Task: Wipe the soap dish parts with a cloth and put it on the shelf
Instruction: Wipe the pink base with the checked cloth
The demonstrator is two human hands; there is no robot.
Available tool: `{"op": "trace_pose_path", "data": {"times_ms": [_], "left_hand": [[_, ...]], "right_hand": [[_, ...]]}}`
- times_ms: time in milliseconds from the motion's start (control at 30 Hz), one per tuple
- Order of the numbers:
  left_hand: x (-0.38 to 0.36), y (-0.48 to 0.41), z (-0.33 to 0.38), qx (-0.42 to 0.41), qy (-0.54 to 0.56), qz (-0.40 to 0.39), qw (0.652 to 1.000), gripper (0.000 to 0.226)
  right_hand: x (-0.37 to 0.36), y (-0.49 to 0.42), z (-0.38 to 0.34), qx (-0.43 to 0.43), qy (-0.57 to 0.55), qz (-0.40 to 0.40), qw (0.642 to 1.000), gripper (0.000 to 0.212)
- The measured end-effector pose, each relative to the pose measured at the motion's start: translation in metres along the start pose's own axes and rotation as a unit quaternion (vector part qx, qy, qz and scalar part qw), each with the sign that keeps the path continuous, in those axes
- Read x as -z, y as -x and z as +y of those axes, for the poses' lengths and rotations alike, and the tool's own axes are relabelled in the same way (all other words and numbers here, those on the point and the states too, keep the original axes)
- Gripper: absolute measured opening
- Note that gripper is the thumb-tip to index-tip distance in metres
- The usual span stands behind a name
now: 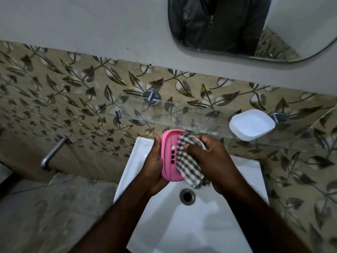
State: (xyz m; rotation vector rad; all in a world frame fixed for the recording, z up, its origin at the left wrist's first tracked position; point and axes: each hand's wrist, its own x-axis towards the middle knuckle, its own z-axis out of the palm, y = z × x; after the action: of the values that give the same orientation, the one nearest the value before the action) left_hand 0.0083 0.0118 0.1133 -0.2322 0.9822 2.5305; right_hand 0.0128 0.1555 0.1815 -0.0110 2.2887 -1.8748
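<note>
1. Right now, seen from the head camera, the person stands over a white sink (237,179) and has the pink soap dish tray (168,154) held up above the basin, just in front of the glass shelf (182,114).
2. Their left hand (155,167) is curled around the tray's left edge and underside, fingers closed enough to carry it, with the drain slots facing up toward us.
3. Their right hand (209,157) is bunched shut on a checked cloth (189,161), pressing it flat against the right half of the tray; the cloth's lower corner hangs down over the basin.
4. Up on the shelf, well to the right of the hands, sits the white soap dish base (252,124), open side up and looking clean, though I can't tell from here whether it has been wiped.
5. By my reckoning the job is somewhere in the middle: the pink part is being wiped, and the left half with the slots is not under the cloth.
6. What looks left, as I judge it, is finishing that tray, setting it into or beside the white base on the shelf, and letting go of the cloth.
7. Above, a mirror (310,52) catches only a dark zipped jacket.
</note>
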Motion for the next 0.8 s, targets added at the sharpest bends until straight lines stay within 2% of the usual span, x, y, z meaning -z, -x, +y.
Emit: {"op": "trace_pose_path", "data": {"times_ms": [67,133,300,367,433,467,533,600,667,733,800], "left_hand": [[-0.006,0.000,-0.003,-0.002,-0.009,0.001,1.000,0.078],[-0.009,-0.004,-0.003,-0.007,-0.024,0.013,1.000,0.075],[-0.007,-0.004,0.013,0.003,-0.088,0.031,0.996,0.086],[-0.008,-0.003,0.010,0.002,-0.148,0.051,0.988,0.082],[-0.013,-0.003,0.002,-0.002,-0.183,0.075,0.980,0.078],[-0.016,-0.004,0.000,-0.010,-0.186,0.083,0.979,0.076],[-0.020,-0.006,0.000,-0.024,-0.175,0.098,0.979,0.072],[-0.020,-0.009,0.000,-0.026,-0.146,0.084,0.985,0.074],[-0.021,-0.010,-0.005,-0.024,-0.122,0.059,0.991,0.073],[-0.021,-0.009,-0.011,-0.016,-0.083,0.037,0.996,0.069],[-0.024,-0.008,-0.014,0.004,-0.044,0.019,0.999,0.065]], "right_hand": [[-0.002,-0.005,-0.002,0.016,0.009,0.018,1.000,0.013],[-0.008,-0.004,-0.001,0.059,0.081,-0.009,0.995,0.019],[-0.005,0.011,0.010,0.093,0.204,-0.167,0.960,0.014],[0.001,0.017,0.015,0.126,0.359,-0.179,0.907,0.019],[0.003,0.019,0.017,0.171,0.516,-0.144,0.827,0.026],[0.004,0.018,0.018,0.184,0.539,-0.123,0.813,0.029],[0.006,0.015,0.018,0.189,0.526,-0.095,0.823,0.030],[0.013,0.011,0.015,0.201,0.465,-0.062,0.860,0.032],[0.025,0.005,0.007,0.253,0.393,-0.006,0.884,0.034],[0.033,-0.001,0.000,0.297,0.398,-0.006,0.868,0.037],[0.036,-0.007,0.000,0.328,0.447,-0.054,0.830,0.038]]}}
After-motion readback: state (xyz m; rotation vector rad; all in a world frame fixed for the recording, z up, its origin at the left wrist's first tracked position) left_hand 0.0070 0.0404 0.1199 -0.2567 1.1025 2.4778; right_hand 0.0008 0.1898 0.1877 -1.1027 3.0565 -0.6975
